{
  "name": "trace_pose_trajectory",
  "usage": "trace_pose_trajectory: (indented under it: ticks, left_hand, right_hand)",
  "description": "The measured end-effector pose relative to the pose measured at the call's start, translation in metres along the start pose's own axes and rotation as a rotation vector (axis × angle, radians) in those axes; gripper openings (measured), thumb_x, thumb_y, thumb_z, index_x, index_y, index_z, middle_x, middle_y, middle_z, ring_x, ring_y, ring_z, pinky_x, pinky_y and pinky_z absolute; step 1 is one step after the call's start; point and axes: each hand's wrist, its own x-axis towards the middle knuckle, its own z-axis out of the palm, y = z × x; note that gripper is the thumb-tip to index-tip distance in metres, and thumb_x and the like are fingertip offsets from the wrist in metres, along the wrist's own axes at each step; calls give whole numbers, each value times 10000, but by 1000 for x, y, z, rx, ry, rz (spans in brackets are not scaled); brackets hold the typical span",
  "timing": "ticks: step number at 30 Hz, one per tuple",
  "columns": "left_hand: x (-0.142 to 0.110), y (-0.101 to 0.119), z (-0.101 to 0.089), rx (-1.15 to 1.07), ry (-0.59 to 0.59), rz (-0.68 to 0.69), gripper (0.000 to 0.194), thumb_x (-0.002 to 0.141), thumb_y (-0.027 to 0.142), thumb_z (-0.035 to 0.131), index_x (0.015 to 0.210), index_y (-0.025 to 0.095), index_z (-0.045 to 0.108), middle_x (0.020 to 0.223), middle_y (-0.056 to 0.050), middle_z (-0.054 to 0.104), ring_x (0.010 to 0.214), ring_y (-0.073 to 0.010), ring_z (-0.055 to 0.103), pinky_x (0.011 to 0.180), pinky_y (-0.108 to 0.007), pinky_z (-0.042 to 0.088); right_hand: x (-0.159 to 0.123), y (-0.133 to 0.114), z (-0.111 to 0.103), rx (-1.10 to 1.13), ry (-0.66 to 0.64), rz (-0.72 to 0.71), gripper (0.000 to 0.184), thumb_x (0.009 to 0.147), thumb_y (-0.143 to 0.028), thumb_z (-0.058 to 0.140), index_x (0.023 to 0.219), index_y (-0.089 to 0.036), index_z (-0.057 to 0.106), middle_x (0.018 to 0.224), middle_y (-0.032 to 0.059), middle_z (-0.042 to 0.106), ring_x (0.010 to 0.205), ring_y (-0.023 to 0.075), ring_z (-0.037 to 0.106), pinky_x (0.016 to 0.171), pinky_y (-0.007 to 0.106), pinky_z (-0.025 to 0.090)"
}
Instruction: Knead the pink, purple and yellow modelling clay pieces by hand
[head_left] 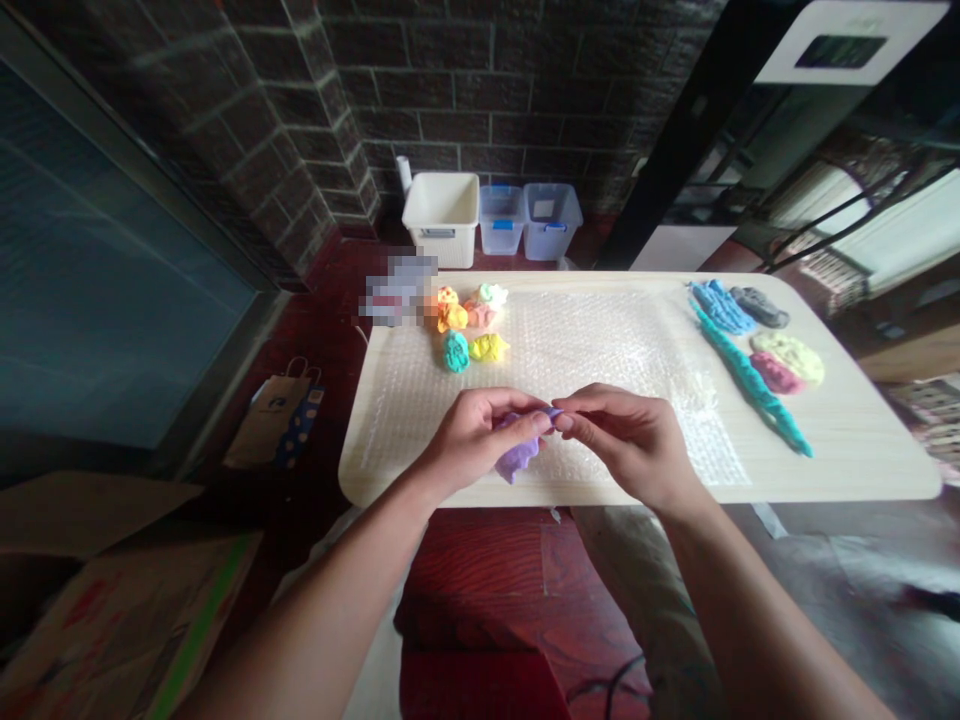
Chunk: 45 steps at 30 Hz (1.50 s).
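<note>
A lump of purple modelling clay point(517, 460) is held over the near side of the table. My left hand point(487, 430) is closed around it, thumb on top, and the lump's lower part hangs below the fingers. At its right end, my right hand point(626, 435) pinches a small tip of the same clay between thumb and forefinger. Beneath both hands lies a sheet of bubble wrap point(592, 345). Beyond my left hand sit a green clay lump point(455, 352), a yellow one point(490, 347), an orange one point(451, 317) and a few pale ones.
On the table's point(862, 450) right side lie a long teal clay roll point(750, 380), blue clay point(721, 305), grey clay point(759, 306), and pale yellow clay point(787, 355) touching pink clay point(776, 373). Against the brick wall stand a white bin point(442, 220) and two clear tubs. Paper bags point(270, 415) stand left.
</note>
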Motion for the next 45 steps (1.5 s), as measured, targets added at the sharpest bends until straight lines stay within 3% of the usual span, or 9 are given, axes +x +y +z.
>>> trace_pose_trajectory:
  ticks: [5, 10, 16, 21, 25, 33, 35, 40, 45]
  left_hand:
    - [2, -3, 3, -168, -5, -49, 294, 803, 351, 885, 962, 132, 768, 883, -77, 801, 775, -156, 738, 703, -251, 565]
    - [2, -7, 5, -231, 25, -59, 302, 774, 330, 913, 922, 116, 759, 845, -83, 799, 757, -162, 741, 703, -258, 564]
    - [4, -13, 6, -291, 51, -23, 310, 784, 331, 913, 1003, 141, 801, 931, -84, 812, 811, -171, 756, 771, -282, 586]
    - [4, -15, 9, -318, 92, -56, 305, 763, 318, 926, 979, 135, 811, 901, -80, 812, 777, -163, 748, 766, -279, 576]
    - [5, -15, 11, -318, 130, -23, 301, 745, 302, 935, 966, 142, 809, 938, -72, 812, 806, -151, 738, 792, -270, 564]
    - [3, -12, 14, -413, 123, -82, 280, 721, 260, 949, 929, 140, 804, 885, -47, 796, 783, -127, 723, 781, -252, 545]
    - [3, -9, 15, -454, 108, -84, 285, 739, 275, 939, 951, 141, 804, 893, -53, 793, 789, -137, 724, 785, -266, 549]
    - [5, -5, 17, -483, 54, -92, 294, 777, 285, 910, 1006, 133, 806, 945, -80, 784, 864, -172, 723, 849, -305, 548]
    - [3, -6, 16, -495, 5, -123, 267, 764, 274, 920, 960, 129, 813, 913, -69, 762, 815, -139, 683, 782, -262, 520]
  right_hand:
    - [-1, 2, 4, 16, 111, -5, 106, 857, -250, 878, 953, -234, 839, 859, 43, 815, 744, 181, 751, 694, 338, 631]
    - [-1, -1, 4, -165, 49, -130, 59, 930, -236, 798, 977, -247, 832, 930, 61, 809, 844, 207, 742, 769, 388, 608]
    - [-4, -7, 5, -296, 61, -186, 175, 951, -222, 764, 1117, -255, 810, 928, 62, 791, 831, 214, 736, 733, 391, 606]
    - [-2, -11, 3, -402, 17, -230, 130, 951, -206, 750, 1054, -254, 814, 982, 70, 794, 888, 228, 739, 773, 397, 612]
    - [-2, -12, 4, -360, 25, -194, 217, 966, -241, 728, 1171, -265, 793, 1011, 65, 777, 817, 202, 718, 714, 362, 609]
    - [-1, -12, 2, -248, -64, -151, 209, 977, -250, 717, 1157, -270, 822, 1076, 94, 769, 1003, 250, 727, 853, 418, 604]
    - [-1, -9, 2, -135, -25, -74, 218, 978, -290, 725, 1176, -271, 812, 1092, 88, 764, 954, 232, 732, 802, 392, 615]
    - [-1, -2, 3, 70, 76, 58, 210, 987, -335, 722, 1158, -240, 797, 863, 32, 738, 712, 160, 688, 643, 314, 591]
    - [2, -2, 3, -48, 20, -15, 172, 977, -313, 741, 1117, -257, 824, 1078, 89, 744, 917, 204, 718, 687, 322, 607]
